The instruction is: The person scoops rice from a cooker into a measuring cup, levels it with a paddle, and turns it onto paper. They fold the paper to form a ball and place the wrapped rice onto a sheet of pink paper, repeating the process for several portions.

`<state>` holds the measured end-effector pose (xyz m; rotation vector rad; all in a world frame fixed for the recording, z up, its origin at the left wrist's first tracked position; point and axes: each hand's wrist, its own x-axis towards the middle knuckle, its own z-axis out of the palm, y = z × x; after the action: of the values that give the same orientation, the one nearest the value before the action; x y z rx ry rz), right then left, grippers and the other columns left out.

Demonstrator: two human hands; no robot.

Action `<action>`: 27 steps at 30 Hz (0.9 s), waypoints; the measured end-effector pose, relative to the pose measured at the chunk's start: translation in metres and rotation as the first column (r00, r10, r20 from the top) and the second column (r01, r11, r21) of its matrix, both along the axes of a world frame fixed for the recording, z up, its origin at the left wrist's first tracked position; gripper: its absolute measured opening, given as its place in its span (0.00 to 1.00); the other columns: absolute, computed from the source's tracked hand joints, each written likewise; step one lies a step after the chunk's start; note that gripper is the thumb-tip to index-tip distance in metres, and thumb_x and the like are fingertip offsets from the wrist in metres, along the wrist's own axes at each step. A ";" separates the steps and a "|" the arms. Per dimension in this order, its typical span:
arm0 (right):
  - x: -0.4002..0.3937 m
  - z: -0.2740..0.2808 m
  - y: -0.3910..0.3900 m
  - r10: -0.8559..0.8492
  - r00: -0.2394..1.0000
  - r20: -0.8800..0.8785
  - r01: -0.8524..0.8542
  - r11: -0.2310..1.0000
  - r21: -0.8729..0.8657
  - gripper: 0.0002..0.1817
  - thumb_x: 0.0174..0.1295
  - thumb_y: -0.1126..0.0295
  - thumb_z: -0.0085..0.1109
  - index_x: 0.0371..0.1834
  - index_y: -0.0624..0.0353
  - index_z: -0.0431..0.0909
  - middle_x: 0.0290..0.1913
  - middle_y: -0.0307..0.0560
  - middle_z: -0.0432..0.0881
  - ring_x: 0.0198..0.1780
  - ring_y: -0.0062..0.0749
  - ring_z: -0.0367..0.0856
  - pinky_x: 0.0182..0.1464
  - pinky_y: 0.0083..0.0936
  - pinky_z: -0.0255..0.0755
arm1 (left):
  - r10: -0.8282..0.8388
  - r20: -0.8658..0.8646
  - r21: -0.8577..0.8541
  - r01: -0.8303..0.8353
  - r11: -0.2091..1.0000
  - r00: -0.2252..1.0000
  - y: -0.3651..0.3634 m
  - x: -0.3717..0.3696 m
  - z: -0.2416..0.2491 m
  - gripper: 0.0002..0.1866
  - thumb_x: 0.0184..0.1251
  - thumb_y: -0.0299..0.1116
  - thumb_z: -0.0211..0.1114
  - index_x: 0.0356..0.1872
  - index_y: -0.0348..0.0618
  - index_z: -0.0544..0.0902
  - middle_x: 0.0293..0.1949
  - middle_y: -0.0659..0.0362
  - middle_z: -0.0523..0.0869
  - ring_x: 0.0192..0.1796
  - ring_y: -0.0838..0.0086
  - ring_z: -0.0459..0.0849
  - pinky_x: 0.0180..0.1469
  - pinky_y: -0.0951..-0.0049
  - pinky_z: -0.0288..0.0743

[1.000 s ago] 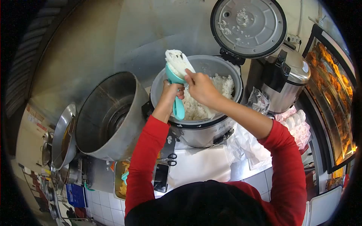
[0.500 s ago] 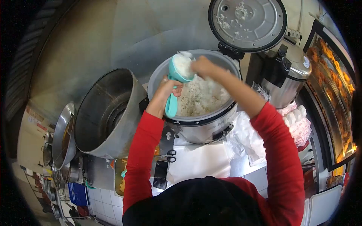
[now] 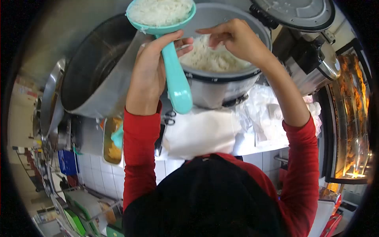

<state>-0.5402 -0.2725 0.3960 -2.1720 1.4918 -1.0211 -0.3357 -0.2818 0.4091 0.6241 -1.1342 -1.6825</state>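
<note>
My left hand (image 3: pixel 160 51) holds a turquoise scoop (image 3: pixel 173 75) just below its bowl, which is heaped with white rice (image 3: pixel 160 12). The scoop's handle hangs down past my palm. My right hand (image 3: pixel 233 37) is over the rice cooker (image 3: pixel 221 85), with its fingers bent and apart and nothing between them. Cooked rice (image 3: pixel 213 57) lies inside the cooker. The cooker's lid (image 3: pixel 298 12) stands raised at the upper right.
A large metal pot (image 3: pixel 114 93) stands left of the cooker. White paper (image 3: pixel 201 132), scissors (image 3: pixel 169 117) and plastic bags (image 3: pixel 262 114) lie in front. A food tray (image 3: pixel 106 148) is at the left, a steel urn (image 3: pixel 329 59) and lit display case (image 3: pixel 351 118) at the right.
The scoop has come up closer to the camera and moved left, with more of its handle showing. My right hand has drawn away from the scoop's bowl. The view has shifted too.
</note>
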 end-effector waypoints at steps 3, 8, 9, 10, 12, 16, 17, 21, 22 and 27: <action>0.043 -0.030 0.043 0.237 0.918 0.319 -0.202 0.970 -0.139 0.33 0.50 0.89 0.40 0.62 0.59 0.71 0.46 0.59 0.82 0.47 0.34 0.82 0.51 0.27 0.73 | 0.049 0.037 -0.037 -0.048 0.998 0.998 0.022 0.015 -0.027 0.19 0.60 0.34 0.64 0.50 0.36 0.76 0.42 0.58 0.82 0.46 0.72 0.81 0.46 0.74 0.75; 0.091 -0.069 0.118 -0.423 0.013 0.906 -0.790 0.551 0.268 0.21 0.69 0.60 0.46 0.59 0.63 0.67 0.43 0.49 0.80 0.45 0.33 0.79 0.49 0.27 0.73 | 0.297 0.280 0.160 -0.350 0.923 0.913 0.097 0.021 -0.081 0.22 0.63 0.39 0.64 0.55 0.42 0.73 0.41 0.59 0.80 0.41 0.75 0.81 0.39 0.76 0.76; 0.097 -0.075 0.128 -0.520 -0.042 0.853 -0.837 0.485 0.254 0.21 0.69 0.60 0.46 0.57 0.63 0.68 0.43 0.49 0.80 0.42 0.32 0.79 0.46 0.26 0.74 | 0.077 0.300 0.364 -0.189 0.912 0.951 0.110 0.030 -0.084 0.21 0.64 0.39 0.63 0.56 0.41 0.73 0.45 0.58 0.78 0.44 0.74 0.81 0.38 0.74 0.77; 0.101 -0.094 0.138 -0.505 0.060 0.861 -0.786 0.508 0.352 0.20 0.69 0.59 0.47 0.56 0.63 0.68 0.40 0.48 0.78 0.37 0.33 0.79 0.39 0.26 0.73 | 0.074 0.391 0.227 -0.174 0.958 0.917 0.112 0.039 -0.128 0.22 0.65 0.38 0.63 0.57 0.40 0.72 0.50 0.56 0.77 0.47 0.73 0.80 0.39 0.71 0.79; 0.106 -0.143 0.160 -0.572 0.163 0.804 -0.695 0.512 0.505 0.19 0.68 0.60 0.48 0.54 0.62 0.68 0.35 0.45 0.75 0.26 0.32 0.75 0.27 0.24 0.69 | 0.098 0.467 0.034 -0.129 0.991 0.879 0.127 0.053 -0.232 0.23 0.65 0.38 0.62 0.58 0.40 0.71 0.53 0.54 0.76 0.53 0.70 0.78 0.47 0.66 0.77; 0.094 -0.224 0.202 -0.772 0.126 0.623 -0.614 0.432 0.660 0.16 0.67 0.63 0.50 0.52 0.61 0.69 0.32 0.43 0.73 0.21 0.27 0.69 0.24 0.19 0.65 | 0.157 0.778 -0.327 0.178 0.928 0.608 0.158 0.092 -0.279 0.27 0.62 0.38 0.64 0.61 0.41 0.70 0.69 0.44 0.54 0.70 0.53 0.55 0.70 0.55 0.48; 0.084 -0.230 0.207 -0.784 0.137 0.606 -0.552 0.447 0.704 0.16 0.67 0.64 0.51 0.53 0.62 0.69 0.31 0.43 0.74 0.21 0.26 0.69 0.24 0.18 0.65 | 0.264 0.854 -0.385 0.204 0.900 0.447 0.163 0.104 -0.290 0.27 0.62 0.38 0.64 0.61 0.43 0.70 0.69 0.44 0.54 0.70 0.52 0.55 0.71 0.53 0.45; 0.076 -0.214 0.205 -0.744 0.287 0.604 -0.040 0.620 0.783 0.22 0.67 0.67 0.52 0.61 0.65 0.69 0.31 0.41 0.75 0.20 0.21 0.69 0.22 0.16 0.64 | 0.516 0.856 -0.489 0.346 0.801 0.014 0.180 0.141 -0.314 0.24 0.61 0.37 0.61 0.59 0.47 0.73 0.68 0.47 0.59 0.70 0.52 0.56 0.72 0.49 0.41; 0.074 -0.214 0.201 -0.619 0.392 0.681 0.054 0.754 0.654 0.24 0.67 0.67 0.54 0.65 0.64 0.66 0.31 0.39 0.76 0.21 0.20 0.68 0.23 0.17 0.63 | 0.547 0.837 -0.501 0.370 0.782 -0.022 0.182 0.146 -0.315 0.22 0.61 0.36 0.60 0.58 0.47 0.74 0.68 0.48 0.61 0.70 0.53 0.56 0.72 0.48 0.42; 0.091 -0.249 0.198 -0.469 0.879 -0.087 0.433 0.861 -0.268 0.27 0.54 0.76 0.58 0.61 0.50 0.74 0.34 0.45 0.77 0.27 0.29 0.73 0.28 0.22 0.67 | 0.605 0.791 -0.564 0.275 0.779 -0.093 0.176 0.156 -0.305 0.10 0.57 0.32 0.61 0.40 0.43 0.81 0.56 0.54 0.73 0.60 0.60 0.68 0.67 0.55 0.54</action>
<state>-0.4487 -0.0748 0.1472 -2.1391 2.1224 -1.2654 -0.1793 -0.1054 0.1041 1.6689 -2.3544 -0.0629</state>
